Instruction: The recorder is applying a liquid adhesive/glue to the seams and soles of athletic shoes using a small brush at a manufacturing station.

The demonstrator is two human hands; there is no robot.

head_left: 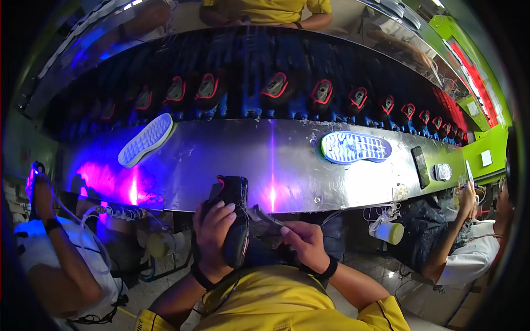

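Note:
My left hand (218,231) is wrapped round a black shoe upper (237,223), which has a bit of red trim at its top end. It is held upright in front of my body, by the near edge of the metal table. Just to its right, my right hand (306,243) grips a slim dark brush (268,217). The brush's head points at the side of the upper; I cannot tell whether it touches. Beyond my hands, a white shoe sole (146,140) lies at the left of the table and another white-and-blue sole (356,148) at the right.
Behind the metal table (221,149) runs a dark conveyor (243,66) with several black, red-collared shoes (207,86). A phone-like black object (420,167) lies at the table's right. Co-workers sit at both sides; a pale yellow cup (389,233) hangs below the edge. Someone in yellow is opposite.

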